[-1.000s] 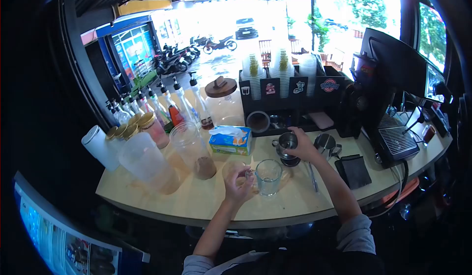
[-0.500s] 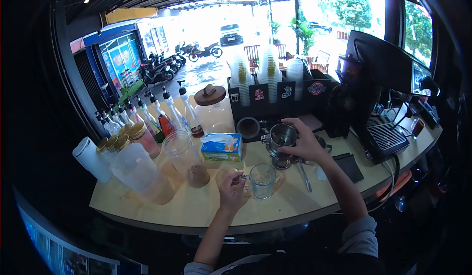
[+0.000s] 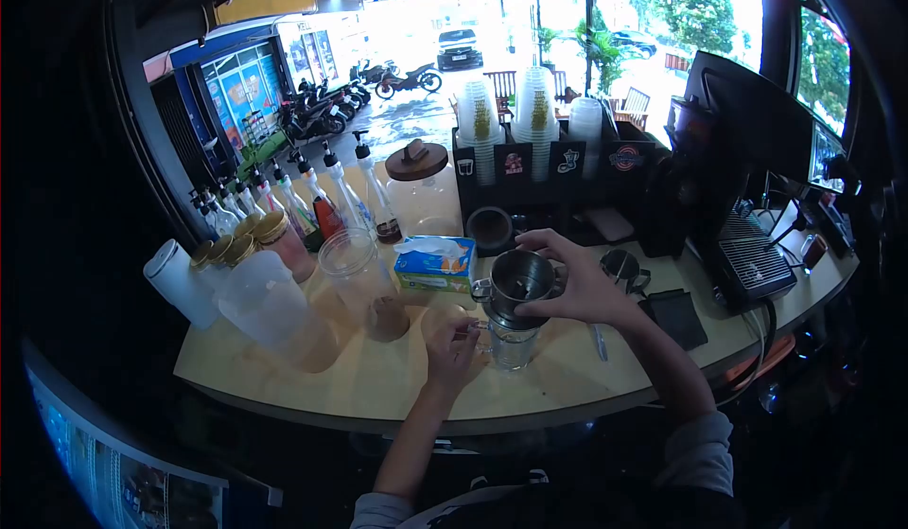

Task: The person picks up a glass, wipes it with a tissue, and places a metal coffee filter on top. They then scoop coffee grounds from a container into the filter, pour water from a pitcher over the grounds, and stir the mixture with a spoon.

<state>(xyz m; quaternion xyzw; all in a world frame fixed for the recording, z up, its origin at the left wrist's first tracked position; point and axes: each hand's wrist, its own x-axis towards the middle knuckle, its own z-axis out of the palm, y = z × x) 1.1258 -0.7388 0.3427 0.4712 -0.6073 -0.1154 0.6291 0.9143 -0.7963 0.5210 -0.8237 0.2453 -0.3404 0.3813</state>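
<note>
My right hand (image 3: 584, 290) grips a metal drip coffee filter (image 3: 520, 278) from its right side, fingers curled round the rim. The filter is tilted toward me and its base overlaps the top of a clear glass mug (image 3: 514, 353). On the counter, the mug stands upright with its handle to the left. There my left hand (image 3: 451, 353) is closed, thumb and fingers pinching the handle. Behind the mug lies a blue tissue box (image 3: 435, 269). To the right of the filter sits another metal cup (image 3: 621, 266), partly hidden by my right hand.
Large clear jars (image 3: 355, 288) and a white pitcher (image 3: 270, 307) stand at left, with pump bottles (image 3: 326, 212) behind. A black rack (image 3: 549, 193) holds stacked plastic cups. Right are a black cloth (image 3: 673, 319), a spoon (image 3: 601, 343) and an espresso machine (image 3: 752, 250).
My right hand has brought the metal filter left and toward me, from the back of the counter to over the glass mug. My left hand stays at the mug's handle.
</note>
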